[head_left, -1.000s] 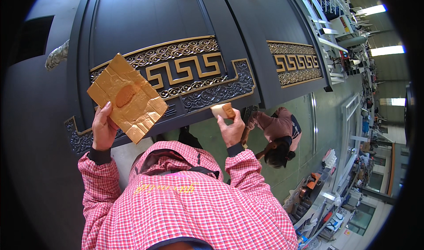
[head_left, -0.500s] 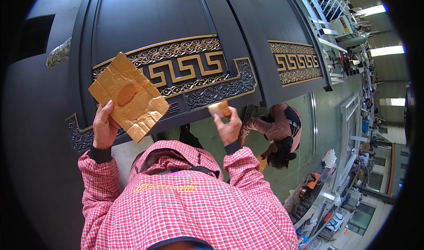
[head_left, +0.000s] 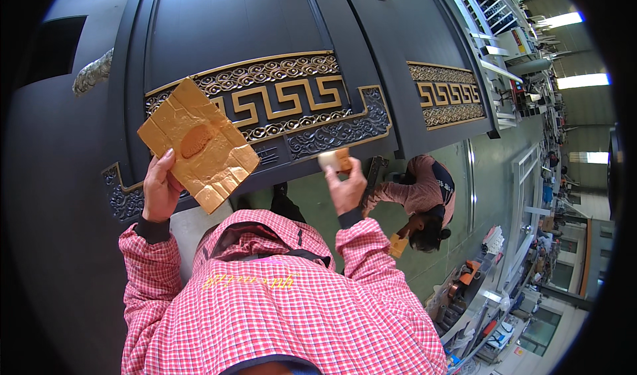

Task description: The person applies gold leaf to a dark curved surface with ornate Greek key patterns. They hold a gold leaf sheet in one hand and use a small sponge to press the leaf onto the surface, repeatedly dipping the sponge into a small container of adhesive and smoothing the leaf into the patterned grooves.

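Observation:
My left hand (head_left: 162,188) grips the lower left edge of a gold-coated cardboard piece (head_left: 222,146), thumb on top. A rough orange-brown patch of paint (head_left: 196,141) marks the middle of the card. Between the fingers of my right hand (head_left: 347,188) is a small sponge block (head_left: 330,161), pale on one side and orange-brown on the other. The sponge is held just off the near edge of a dark grey door panel (head_left: 232,27). On the panel, a raised gold key-pattern band (head_left: 290,100) lies partly behind the card, and a dark scroll-carved corner trim (head_left: 335,135) lies beyond the sponge.
To my right a co-worker (head_left: 424,199) bends low, near a small gold-coloured piece (head_left: 398,244). A second ornamented panel (head_left: 448,95) adjoins mine. White metal frames (head_left: 488,60) stand at the far right, and tools and parts (head_left: 458,295) lie on the right side.
The panels have shifted slightly rightward in view. Both hands keep their holds, the card and sponge moving slightly right. The co-worker has shifted a little, and the gold-coloured piece there shows more.

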A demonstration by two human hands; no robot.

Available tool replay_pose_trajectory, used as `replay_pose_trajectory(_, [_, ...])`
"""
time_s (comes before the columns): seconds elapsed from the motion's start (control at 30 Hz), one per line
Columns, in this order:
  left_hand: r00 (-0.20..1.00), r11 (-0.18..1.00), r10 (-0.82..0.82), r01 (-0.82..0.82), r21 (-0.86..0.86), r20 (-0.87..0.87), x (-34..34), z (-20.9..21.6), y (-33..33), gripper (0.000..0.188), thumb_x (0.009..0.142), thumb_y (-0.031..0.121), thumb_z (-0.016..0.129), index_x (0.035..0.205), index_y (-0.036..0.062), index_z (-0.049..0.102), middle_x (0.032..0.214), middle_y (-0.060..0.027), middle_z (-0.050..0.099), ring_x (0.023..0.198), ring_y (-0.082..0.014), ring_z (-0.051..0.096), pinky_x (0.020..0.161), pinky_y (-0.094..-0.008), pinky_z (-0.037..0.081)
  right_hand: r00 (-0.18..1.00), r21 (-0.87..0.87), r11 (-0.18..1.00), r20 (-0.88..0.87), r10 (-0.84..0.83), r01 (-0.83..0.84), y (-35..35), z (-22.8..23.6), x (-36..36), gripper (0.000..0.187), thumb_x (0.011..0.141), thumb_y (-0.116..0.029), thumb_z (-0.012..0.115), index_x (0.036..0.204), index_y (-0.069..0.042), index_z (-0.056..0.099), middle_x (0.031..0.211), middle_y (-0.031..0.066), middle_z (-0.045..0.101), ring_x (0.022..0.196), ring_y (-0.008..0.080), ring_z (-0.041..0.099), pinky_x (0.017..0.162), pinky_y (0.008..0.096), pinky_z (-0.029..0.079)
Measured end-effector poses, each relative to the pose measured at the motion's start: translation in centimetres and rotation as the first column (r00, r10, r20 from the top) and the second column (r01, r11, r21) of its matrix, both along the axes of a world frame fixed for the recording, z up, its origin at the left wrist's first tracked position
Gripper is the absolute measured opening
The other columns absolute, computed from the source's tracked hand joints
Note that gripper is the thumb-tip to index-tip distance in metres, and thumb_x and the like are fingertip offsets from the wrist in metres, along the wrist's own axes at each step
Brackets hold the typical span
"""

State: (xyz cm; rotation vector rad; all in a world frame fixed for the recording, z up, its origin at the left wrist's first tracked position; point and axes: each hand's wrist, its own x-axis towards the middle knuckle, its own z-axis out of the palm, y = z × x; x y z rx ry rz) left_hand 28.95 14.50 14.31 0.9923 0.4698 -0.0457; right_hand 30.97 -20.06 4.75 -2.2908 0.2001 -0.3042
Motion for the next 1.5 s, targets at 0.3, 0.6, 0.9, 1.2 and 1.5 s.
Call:
replay_pose_trajectory(0.3, [1.000,1.000,-0.015,0.015,0.007,0.010,-0.6,-0.4,1.2,0.034,0.096,0.022,0.042,0.124,0.0021,0.045,0.103,-0.0082,0.062,0.080,-0.0123,0.065,0.062,-0.0211,0.053,0.990,0.059,0.989,0.040,-0.139,0.136,-0.7,1.1,0.8,0.035,0.072,-0.011,0.073,0.100,-0.001,0.055,0.082,0.0122,0.065,0.074,0.0226,0.066,0.067,0.0320,0.052])
replay_pose_trajectory(0.6, [0.988,0.991,-0.121,0.126,-0.048,0.096,-1.5,-1.6,2.6,0.038,0.096,0.021,0.040,0.128,0.0010,0.041,0.121,-0.0096,0.056,0.105,-0.0198,0.059,0.087,-0.0325,0.051,0.982,0.045,0.981,0.012,0.186,-0.186,4.6,0.8,-2.0,0.037,0.068,-0.014,0.076,0.098,-0.005,0.057,0.083,0.0137,0.065,0.076,0.0286,0.065,0.070,0.0361,0.050])
replay_pose_trajectory(0.9, [0.976,0.974,-0.199,0.207,-0.090,0.091,-2.5,-1.2,1.8,0.041,0.096,0.023,0.041,0.129,0.0001,0.037,0.115,-0.0145,0.057,0.095,-0.0243,0.065,0.071,-0.0357,0.058,0.943,0.322,0.892,0.208,0.259,-0.316,7.2,10.2,-0.4,0.034,0.074,-0.001,0.072,0.105,0.001,0.057,0.090,0.0065,0.065,0.084,0.0116,0.061,0.073,0.0257,0.049])
replay_pose_trajectory(1.2, [0.951,0.952,-0.299,0.303,-0.041,0.084,-4.1,-1.5,1.0,0.043,0.095,0.028,0.042,0.129,0.0011,0.038,0.109,-0.0119,0.058,0.089,-0.0201,0.065,0.064,-0.0323,0.059,0.740,0.042,0.753,0.231,0.632,-0.657,13.1,15.0,0.6,0.031,0.068,-0.004,0.072,0.097,-0.005,0.062,0.091,0.0115,0.065,0.081,0.0276,0.064,0.072,0.0331,0.051])
replay_pose_trajectory(1.5, [0.968,0.970,-0.239,0.241,-0.026,0.071,-5.0,-0.8,0.0,0.042,0.095,0.028,0.042,0.126,0.0009,0.040,0.106,-0.0111,0.059,0.087,-0.0183,0.065,0.063,-0.0310,0.058,0.601,-0.218,0.643,0.233,0.765,-0.734,13.1,16.5,1.7,0.030,0.065,-0.003,0.069,0.093,-0.008,0.061,0.088,0.0088,0.065,0.080,0.0274,0.063,0.071,0.0352,0.051])
